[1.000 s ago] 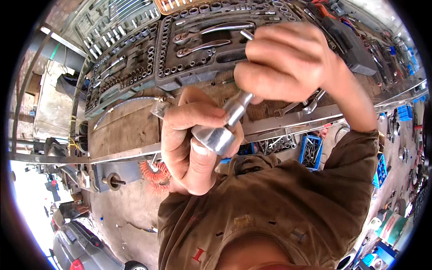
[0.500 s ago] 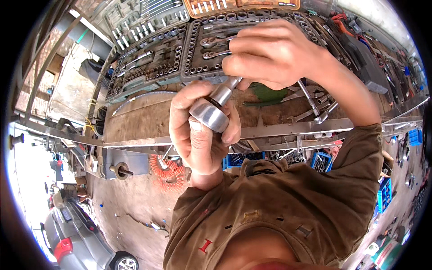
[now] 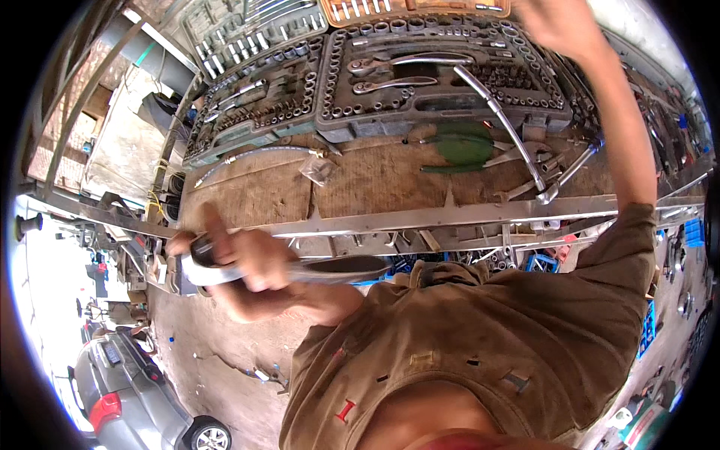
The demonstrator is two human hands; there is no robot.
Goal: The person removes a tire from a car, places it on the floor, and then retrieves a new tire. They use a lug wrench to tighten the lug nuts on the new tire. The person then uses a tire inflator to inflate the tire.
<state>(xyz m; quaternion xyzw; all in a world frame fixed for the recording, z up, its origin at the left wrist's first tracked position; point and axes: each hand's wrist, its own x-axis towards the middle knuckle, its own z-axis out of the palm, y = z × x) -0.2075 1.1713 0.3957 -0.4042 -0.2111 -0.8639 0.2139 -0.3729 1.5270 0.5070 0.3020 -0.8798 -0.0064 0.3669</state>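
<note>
In front of the bench's left end, my left hand [image 3: 251,259] is closed around a shiny metal tool with a broad round head [image 3: 199,268] and a long grey handle [image 3: 341,268]. It looks like a ratchet with a large socket, but motion smears its details. My right hand [image 3: 559,26] is raised at the upper right, beside the orange case lid. The upper edge cuts off its fingers and they are blurred, so I cannot see whether they hold anything. Below it, a long chrome bar [image 3: 499,124] leans from the socket case [image 3: 450,112] onto the wooden bench top [image 3: 375,191].
A second socket case [image 3: 255,94] lies open at the left. Green-handled shears [image 3: 461,150], a socket handle [image 3: 570,176], a hose [image 3: 262,151] and a small plastic bag [image 3: 318,169] lie on the bench. A metal edge [image 3: 420,219] runs along its front. A grey car [image 3: 135,382] stands lower left.
My hands have parted. The left has moved left and down with the tool; the right has let go of it and moved up to the right. The bench came more into view.
</note>
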